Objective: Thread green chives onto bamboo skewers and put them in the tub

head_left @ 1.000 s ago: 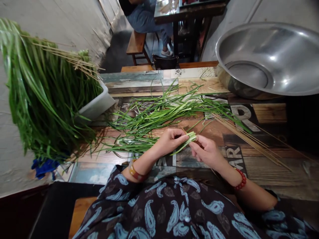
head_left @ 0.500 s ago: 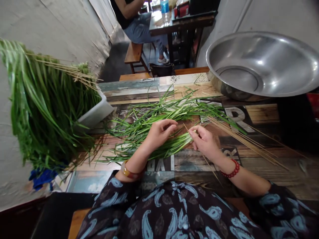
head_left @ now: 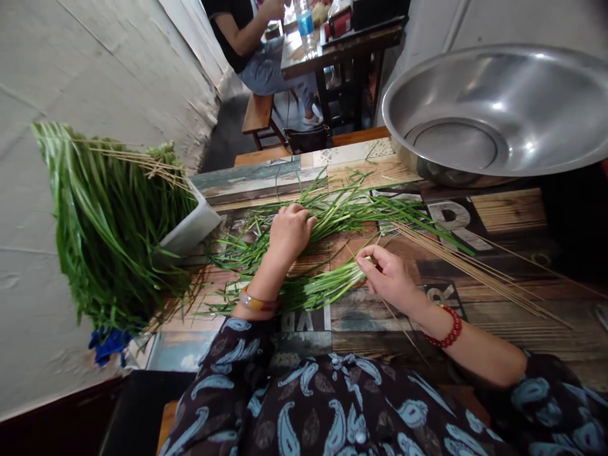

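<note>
My right hand (head_left: pixel 390 273) is closed in a pinch on a thin bamboo skewer (head_left: pixel 399 323) and the pale ends of a bunch of garlic chives (head_left: pixel 327 286). The bunch's green leaves trail left across the table. Farther up, my left hand (head_left: pixel 291 231) rests on a loose pile of garlic chives (head_left: pixel 349 209), its fingers curled down and closed on some stalks; the fingertips are partly hidden. Several loose bamboo skewers (head_left: pixel 479 272) lie fanned out right of my right hand.
On the left, skewered chives (head_left: pixel 118 228) hang over a white plastic container (head_left: pixel 192 221). A large steel basin (head_left: pixel 498 114) stands at the back right. A blue cloth-like thing (head_left: pixel 108 345) lies at the left edge. Beyond the table, a person (head_left: pixel 242 38) sits at another table (head_left: pixel 342 50).
My left hand has moved up and away from my right hand, onto the loose chives, and its fingers have curled down. My right hand keeps its pinch in nearly the same place.
</note>
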A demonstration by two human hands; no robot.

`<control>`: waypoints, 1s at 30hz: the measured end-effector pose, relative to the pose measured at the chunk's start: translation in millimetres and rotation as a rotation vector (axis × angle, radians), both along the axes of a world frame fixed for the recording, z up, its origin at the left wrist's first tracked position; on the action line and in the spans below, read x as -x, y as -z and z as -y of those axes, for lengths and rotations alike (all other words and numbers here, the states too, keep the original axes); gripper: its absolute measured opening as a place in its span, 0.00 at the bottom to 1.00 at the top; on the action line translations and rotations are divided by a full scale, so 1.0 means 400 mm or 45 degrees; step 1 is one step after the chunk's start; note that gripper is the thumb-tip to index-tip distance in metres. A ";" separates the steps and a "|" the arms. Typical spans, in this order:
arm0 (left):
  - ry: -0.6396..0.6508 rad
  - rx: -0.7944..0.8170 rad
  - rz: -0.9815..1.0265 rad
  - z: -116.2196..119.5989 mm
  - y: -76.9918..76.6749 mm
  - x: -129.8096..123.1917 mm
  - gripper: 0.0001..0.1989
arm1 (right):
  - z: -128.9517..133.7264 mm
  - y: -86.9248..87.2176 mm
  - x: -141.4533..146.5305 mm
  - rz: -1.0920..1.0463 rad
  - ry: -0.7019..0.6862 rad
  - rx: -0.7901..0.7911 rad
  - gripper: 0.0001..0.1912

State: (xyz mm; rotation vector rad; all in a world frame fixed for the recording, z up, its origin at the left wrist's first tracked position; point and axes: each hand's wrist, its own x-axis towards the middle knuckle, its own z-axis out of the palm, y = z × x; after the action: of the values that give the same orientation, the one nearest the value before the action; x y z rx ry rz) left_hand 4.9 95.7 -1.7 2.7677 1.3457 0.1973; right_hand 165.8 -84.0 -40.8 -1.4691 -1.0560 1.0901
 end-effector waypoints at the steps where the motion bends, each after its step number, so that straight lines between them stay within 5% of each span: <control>1: -0.037 -0.043 0.019 -0.005 -0.004 0.002 0.14 | 0.000 0.000 0.000 0.002 0.001 0.000 0.13; 4: -0.025 -0.174 0.131 -0.005 -0.013 -0.005 0.13 | -0.001 -0.001 0.000 0.001 -0.001 -0.003 0.13; 8: 0.214 -0.090 0.097 0.021 -0.009 -0.041 0.10 | -0.001 -0.003 0.000 0.029 -0.004 -0.007 0.13; 12: 0.124 0.023 -0.002 0.020 0.011 -0.066 0.08 | -0.001 -0.004 -0.002 0.072 -0.005 -0.020 0.14; 18: 0.028 0.469 0.552 -0.017 0.007 -0.026 0.03 | -0.002 0.000 -0.001 0.095 -0.010 -0.056 0.14; 23: 0.065 1.026 1.044 0.055 -0.042 0.003 0.10 | 0.000 0.006 0.003 0.019 0.028 -0.063 0.12; 26: 0.117 1.232 1.053 0.115 -0.052 -0.008 0.13 | 0.005 0.002 0.003 -0.053 0.060 -0.076 0.13; 30: 0.075 1.247 0.994 0.158 -0.030 -0.030 0.17 | 0.013 -0.007 0.000 -0.094 0.075 -0.095 0.13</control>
State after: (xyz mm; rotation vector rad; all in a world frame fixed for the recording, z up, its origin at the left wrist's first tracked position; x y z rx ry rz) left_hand 17.1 32.5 10.5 1.6304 0.8063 0.4148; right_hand 165.6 -89.2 -38.0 -1.3819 -0.9855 1.0442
